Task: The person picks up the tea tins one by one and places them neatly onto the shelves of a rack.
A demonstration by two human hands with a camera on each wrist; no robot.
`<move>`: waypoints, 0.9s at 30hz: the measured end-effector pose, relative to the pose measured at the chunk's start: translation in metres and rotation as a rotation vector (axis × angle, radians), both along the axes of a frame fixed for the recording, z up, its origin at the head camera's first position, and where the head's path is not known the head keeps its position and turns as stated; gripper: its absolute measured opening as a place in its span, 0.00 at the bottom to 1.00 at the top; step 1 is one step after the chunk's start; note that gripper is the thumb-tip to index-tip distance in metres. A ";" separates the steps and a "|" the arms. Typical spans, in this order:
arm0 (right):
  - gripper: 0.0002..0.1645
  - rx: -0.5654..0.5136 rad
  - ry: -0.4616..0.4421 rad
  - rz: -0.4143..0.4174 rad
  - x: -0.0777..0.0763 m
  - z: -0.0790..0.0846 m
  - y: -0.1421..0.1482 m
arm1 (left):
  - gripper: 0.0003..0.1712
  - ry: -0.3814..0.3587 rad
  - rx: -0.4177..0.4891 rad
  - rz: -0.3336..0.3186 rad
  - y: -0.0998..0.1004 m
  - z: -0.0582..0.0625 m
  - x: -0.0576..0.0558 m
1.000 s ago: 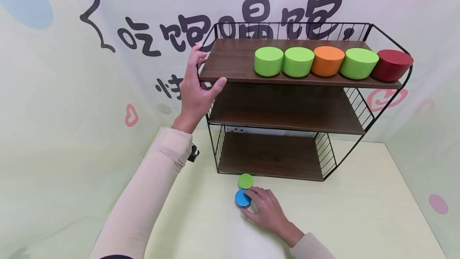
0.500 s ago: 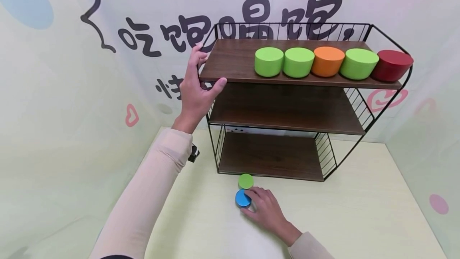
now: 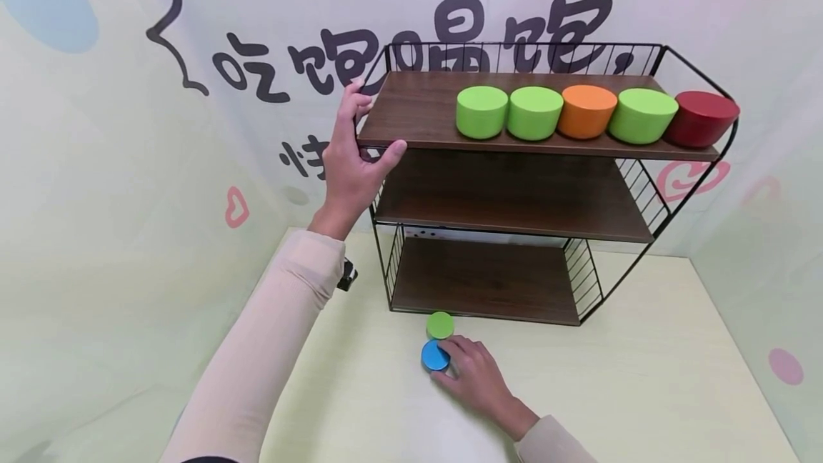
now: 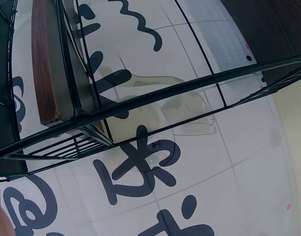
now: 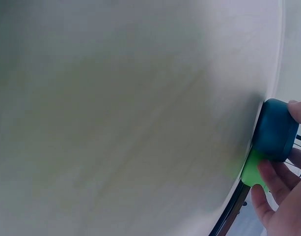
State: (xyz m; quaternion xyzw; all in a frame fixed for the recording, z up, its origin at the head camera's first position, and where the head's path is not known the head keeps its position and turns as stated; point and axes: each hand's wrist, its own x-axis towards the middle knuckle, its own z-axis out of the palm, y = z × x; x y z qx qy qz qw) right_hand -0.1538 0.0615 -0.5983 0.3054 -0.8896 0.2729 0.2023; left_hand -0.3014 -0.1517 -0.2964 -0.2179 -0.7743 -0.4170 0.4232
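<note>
A three-tier shelf rack (image 3: 514,198) of black wire and dark brown boards stands against the back wall. My left hand (image 3: 350,163) grips its upper left corner, thumb on the front edge of the top board and fingers at the side wire. Low in front, my right hand (image 3: 476,377) pinches a round blue tin (image 3: 435,355) on the table. The blue tin (image 5: 275,130) shows its side between thumb and fingers in the right wrist view. Just behind it, a round green tin (image 3: 440,325) stands near the bottom board's front edge.
Along the top board's right part sit several round tins: green (image 3: 481,113), orange (image 3: 586,111) and a dark red tin (image 3: 701,118) at the end. A small black-and-white object (image 3: 347,274) lies left of the rack. Printed cloth walls surround the pale table (image 3: 643,391).
The view has tilted very slightly. Both hands, the rack and the tins keep their places.
</note>
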 end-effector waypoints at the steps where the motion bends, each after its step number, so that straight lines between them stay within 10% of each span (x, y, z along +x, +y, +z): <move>1: 0.32 -0.003 -0.006 0.001 0.000 0.000 0.000 | 0.36 -0.003 0.002 -0.003 0.000 0.000 0.000; 27: 0.31 0.057 0.030 0.050 0.006 0.030 0.004 | 0.36 -0.002 0.004 -0.014 0.001 0.001 0.001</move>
